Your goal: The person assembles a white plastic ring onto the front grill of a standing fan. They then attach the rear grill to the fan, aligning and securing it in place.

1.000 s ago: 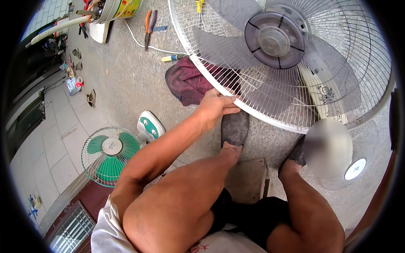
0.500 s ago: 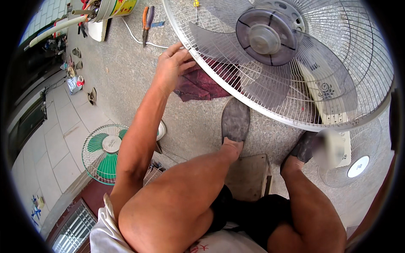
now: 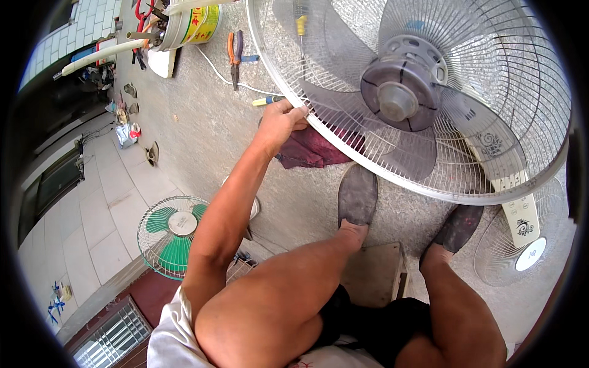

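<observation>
A large wire fan guard [image 3: 283, 80] with a white rim fills the upper right of the head view. Inside it are translucent grey fan blades [image 3: 400, 154] around a grey hub [image 3: 397, 101]. My left hand [image 3: 281, 127] has its fingers closed on the left part of the rim. Close beyond that hand lies a screwdriver [image 3: 264, 100] with a pale yellow handle. A dark red cloth [image 3: 310, 149] is on the floor beneath the guard's lower left edge. No part of my right hand shows.
Pliers [image 3: 235, 60] with orange and dark handles lie near a tool bucket [image 3: 199, 27]. A white cord [image 3: 215, 72] runs past them. To the left stands a green-bladed fan [image 3: 173, 236]. A pale control panel [image 3: 518, 211] and a wire cover [image 3: 491, 254] lie at right.
My left fingers have closed on the guard's rim. The whole view has shifted, and the screwdriver beside the hand now shows. A blurred pale shape near my right foot is gone.
</observation>
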Demonstrator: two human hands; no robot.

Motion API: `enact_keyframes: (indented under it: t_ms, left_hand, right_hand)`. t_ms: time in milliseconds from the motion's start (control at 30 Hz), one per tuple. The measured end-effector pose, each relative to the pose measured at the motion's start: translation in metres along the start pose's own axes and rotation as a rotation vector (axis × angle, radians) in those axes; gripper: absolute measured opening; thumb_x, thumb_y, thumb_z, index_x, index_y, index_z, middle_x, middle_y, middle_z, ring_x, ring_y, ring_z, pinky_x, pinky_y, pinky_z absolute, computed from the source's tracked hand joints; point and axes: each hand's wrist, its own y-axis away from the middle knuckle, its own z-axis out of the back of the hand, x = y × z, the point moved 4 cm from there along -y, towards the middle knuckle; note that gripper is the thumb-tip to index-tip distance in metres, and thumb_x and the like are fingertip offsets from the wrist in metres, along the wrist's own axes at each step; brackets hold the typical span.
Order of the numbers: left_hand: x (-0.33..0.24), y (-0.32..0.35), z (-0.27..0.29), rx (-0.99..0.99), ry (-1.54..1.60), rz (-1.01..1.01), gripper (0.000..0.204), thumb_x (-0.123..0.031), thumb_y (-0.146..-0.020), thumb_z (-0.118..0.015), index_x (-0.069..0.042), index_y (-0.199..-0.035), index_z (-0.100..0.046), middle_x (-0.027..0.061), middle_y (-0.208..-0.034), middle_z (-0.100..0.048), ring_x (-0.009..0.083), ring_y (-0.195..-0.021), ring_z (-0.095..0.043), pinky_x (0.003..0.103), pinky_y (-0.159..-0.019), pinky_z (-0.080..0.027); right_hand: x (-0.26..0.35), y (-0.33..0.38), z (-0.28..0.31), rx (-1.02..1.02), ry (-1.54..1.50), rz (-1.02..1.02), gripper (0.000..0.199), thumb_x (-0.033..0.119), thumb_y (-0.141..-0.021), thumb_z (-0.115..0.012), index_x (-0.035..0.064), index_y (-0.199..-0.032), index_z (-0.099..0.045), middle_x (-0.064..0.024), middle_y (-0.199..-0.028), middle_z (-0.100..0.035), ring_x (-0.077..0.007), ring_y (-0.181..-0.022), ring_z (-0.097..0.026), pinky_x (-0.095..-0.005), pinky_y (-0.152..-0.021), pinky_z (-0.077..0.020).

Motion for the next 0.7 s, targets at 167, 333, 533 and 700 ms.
enact_keyframes:
  t_ms: [167, 333, 533, 700]
  left_hand:
    - [-0.029, -0.010, 0.021, -0.110, 0.193, -0.234, 0.030, -0.010, -0.094, -0.050, 0.009, -0.116, -0.054, 0.0151, -0.105, -0.063, 0.0230, -0.092, -0.065, 0.033, -0.082, -0.055]
    - [-0.057, -0.018, 0.037, -0.212, 0.039, -0.488, 0.023, -0.003, -0.091, -0.050, 0.008, -0.110, -0.057, 0.0124, -0.098, -0.064, 0.0198, -0.083, -0.066, 0.033, -0.076, -0.057]
    - [-0.049, -0.029, 0.048, -0.309, -0.090, -0.544, 0.015, -0.001, -0.087, -0.055, 0.005, -0.100, -0.059, 0.0094, -0.081, -0.067, 0.0133, -0.072, -0.065, 0.027, -0.063, -0.053]
    - [-0.048, -0.020, 0.037, -0.319, -0.065, -0.523, 0.015, -0.001, -0.086, -0.055, 0.005, -0.099, -0.059, 0.0090, -0.078, -0.066, 0.0129, -0.070, -0.065, 0.027, -0.062, -0.052]
  right_hand:
    - [-0.002, 0.002, 0.003, -0.026, -0.034, 0.000, 0.032, 0.025, -0.090, -0.051, 0.0044, -0.114, -0.053, -0.0072, -0.119, -0.046, -0.0214, -0.110, -0.041, -0.0395, -0.091, -0.0323]
    - [-0.002, 0.003, 0.000, -0.028, -0.054, -0.002, 0.030, 0.026, -0.089, -0.053, 0.0041, -0.110, -0.052, -0.0075, -0.114, -0.046, -0.0214, -0.106, -0.041, -0.0394, -0.088, -0.0324]
    - [-0.001, 0.004, 0.005, -0.051, -0.072, 0.020, 0.029, 0.027, -0.088, -0.055, 0.0038, -0.106, -0.051, -0.0078, -0.108, -0.045, -0.0216, -0.101, -0.041, -0.0392, -0.085, -0.0327]
    - [-0.003, 0.007, 0.003, -0.062, -0.085, 0.009, 0.029, 0.028, -0.087, -0.056, 0.0035, -0.102, -0.051, -0.0080, -0.103, -0.045, -0.0217, -0.096, -0.041, -0.0391, -0.082, -0.0329]
